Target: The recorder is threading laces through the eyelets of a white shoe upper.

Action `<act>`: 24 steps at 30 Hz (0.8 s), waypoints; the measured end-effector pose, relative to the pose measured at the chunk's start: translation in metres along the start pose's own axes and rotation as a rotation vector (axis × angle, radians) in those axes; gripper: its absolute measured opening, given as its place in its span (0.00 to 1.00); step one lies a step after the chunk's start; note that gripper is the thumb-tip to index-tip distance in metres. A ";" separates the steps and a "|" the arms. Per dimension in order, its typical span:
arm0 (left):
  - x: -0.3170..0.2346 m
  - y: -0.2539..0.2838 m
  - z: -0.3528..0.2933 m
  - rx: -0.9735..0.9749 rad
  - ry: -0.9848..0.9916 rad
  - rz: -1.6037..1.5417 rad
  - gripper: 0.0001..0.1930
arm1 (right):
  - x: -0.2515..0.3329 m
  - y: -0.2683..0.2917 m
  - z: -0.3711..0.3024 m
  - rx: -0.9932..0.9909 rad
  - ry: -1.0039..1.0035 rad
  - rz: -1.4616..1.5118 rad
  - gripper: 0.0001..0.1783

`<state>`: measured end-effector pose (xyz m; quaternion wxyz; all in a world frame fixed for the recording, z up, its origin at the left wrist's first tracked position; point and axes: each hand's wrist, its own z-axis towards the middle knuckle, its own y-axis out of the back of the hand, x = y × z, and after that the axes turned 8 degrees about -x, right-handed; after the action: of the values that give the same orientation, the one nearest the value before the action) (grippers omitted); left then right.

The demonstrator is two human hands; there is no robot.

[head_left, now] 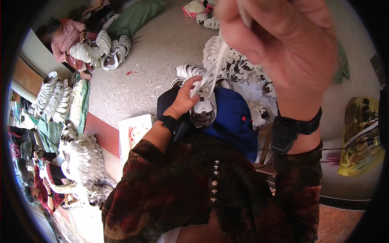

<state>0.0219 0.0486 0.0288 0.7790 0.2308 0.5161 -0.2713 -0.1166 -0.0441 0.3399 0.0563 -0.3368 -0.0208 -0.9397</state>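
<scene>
A white shoe upper [204,106] with a grey-patterned end rests on my lap, over dark and blue cloth [233,109]. My left hand [184,98] grips its left edge, the fingers bent near the lacing and the thumb on top. White lace [219,65] runs taut from the upper toward my right hand [283,48], raised high and close to the camera. Thumb and fingers of that hand are pinched on the lace; the top of the hand is cut off by the frame edge.
Piled white shoe uppers [231,58] lie just beyond my lap. More stacked uppers [83,156] stand at left, near a white box [135,129]. Two seated people [67,44] are at far left, another person [44,184] at lower left. A yellow bag [360,137] stands at right.
</scene>
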 end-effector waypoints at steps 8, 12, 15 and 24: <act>0.004 -0.014 -0.023 0.275 -0.422 0.259 0.14 | -0.073 0.008 -0.015 0.249 -0.219 -0.466 0.10; 0.011 -0.015 -0.023 0.481 -0.207 0.290 0.17 | -0.172 0.082 -0.113 -0.249 -0.963 -0.329 0.05; 0.018 -0.017 -0.020 0.487 -0.404 0.353 0.17 | -0.228 0.110 -0.192 -0.499 -1.196 -0.354 0.04; 0.029 -0.018 -0.019 0.499 -0.400 0.361 0.17 | -0.290 0.090 -0.232 -0.703 -1.142 -0.330 0.03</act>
<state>0.0067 0.0418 -0.0065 0.8197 0.4433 0.2224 -0.2867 -0.0295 -0.1251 -0.0238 -0.2197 -0.7697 0.2078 -0.5622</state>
